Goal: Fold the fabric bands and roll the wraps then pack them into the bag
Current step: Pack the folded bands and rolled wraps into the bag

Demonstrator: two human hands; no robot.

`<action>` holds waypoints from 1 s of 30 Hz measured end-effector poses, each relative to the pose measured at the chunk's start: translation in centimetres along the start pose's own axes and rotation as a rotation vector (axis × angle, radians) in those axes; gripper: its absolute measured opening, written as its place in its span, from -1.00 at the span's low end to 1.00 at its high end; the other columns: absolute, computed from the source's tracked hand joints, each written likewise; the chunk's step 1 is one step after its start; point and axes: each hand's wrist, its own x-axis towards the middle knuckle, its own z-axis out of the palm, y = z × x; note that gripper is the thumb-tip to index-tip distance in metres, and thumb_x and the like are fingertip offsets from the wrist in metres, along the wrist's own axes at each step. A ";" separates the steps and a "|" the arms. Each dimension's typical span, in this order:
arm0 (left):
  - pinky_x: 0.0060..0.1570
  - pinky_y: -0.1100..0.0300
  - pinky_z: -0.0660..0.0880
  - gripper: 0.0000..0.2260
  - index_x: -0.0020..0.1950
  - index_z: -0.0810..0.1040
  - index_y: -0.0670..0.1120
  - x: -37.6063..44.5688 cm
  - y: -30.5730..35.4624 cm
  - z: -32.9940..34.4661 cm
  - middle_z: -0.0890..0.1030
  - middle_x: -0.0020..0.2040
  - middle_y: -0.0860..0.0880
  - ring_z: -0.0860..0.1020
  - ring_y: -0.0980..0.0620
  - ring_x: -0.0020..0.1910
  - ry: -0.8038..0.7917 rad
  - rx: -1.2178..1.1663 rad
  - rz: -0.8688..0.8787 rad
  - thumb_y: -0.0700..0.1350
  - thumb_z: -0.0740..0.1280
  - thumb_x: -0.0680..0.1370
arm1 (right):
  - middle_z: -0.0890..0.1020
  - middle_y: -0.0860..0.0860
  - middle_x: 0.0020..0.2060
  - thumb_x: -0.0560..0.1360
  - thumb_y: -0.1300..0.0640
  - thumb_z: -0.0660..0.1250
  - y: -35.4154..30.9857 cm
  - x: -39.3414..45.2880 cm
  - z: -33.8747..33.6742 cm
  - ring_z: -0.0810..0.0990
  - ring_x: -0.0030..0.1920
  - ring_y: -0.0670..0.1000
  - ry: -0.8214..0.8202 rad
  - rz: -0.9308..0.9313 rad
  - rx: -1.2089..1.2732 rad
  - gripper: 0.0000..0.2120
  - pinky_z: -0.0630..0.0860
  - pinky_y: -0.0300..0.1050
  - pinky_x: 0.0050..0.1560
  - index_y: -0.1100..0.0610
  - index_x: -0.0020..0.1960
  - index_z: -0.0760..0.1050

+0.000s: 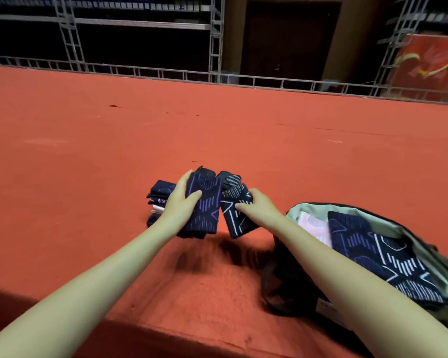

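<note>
Left hand grips purple-striped band, right hand grips white-striped band; folds may spring open before reaching bag at red surface's near-right edge.

1. A folded dark navy fabric band with purple line pattern is raised off the red surface.
2. A folded navy band with white line pattern tilts beside it.
3. A stack of folded dark bands lies behind.
4. An open olive fabric bag holds patterned navy bands and a pink one.

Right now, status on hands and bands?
Left hand grips purple-patterned band. Right hand grips white-patterned band. Bag open at right, partly packed. Path clear.
</note>
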 end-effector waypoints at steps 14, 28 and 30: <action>0.01 0.24 0.50 -0.53 0.50 0.19 0.07 -5.7 7.3 10.0 0.43 0.30 0.06 0.53 0.09 0.12 -0.221 -0.143 0.021 -0.17 0.19 0.61 | 0.54 -0.06 0.15 0.51 0.19 0.32 5.7 -11.4 -10.9 0.52 0.12 -0.09 0.432 0.002 0.455 -0.54 0.43 -0.27 0.11 0.08 0.38 0.31; 0.11 0.32 0.29 -0.51 0.49 0.18 0.13 -8.2 10.2 21.3 0.45 0.24 0.10 0.43 0.16 0.14 -0.387 -0.002 0.009 -0.07 0.23 0.58 | 0.57 0.11 0.18 0.49 0.21 0.27 15.8 -17.8 -18.0 0.52 0.17 0.10 0.565 0.294 0.009 -0.57 0.38 -0.14 0.06 0.14 0.35 0.36; 0.04 0.36 0.30 -0.50 0.51 0.13 0.08 -8.5 10.6 22.5 0.45 0.22 0.08 0.44 0.17 0.08 -0.423 0.009 0.019 -0.12 0.20 0.60 | 0.56 0.09 0.18 0.50 0.19 0.26 16.1 -17.7 -17.6 0.52 0.16 0.09 0.536 0.299 0.000 -0.56 0.36 -0.18 0.00 0.14 0.37 0.34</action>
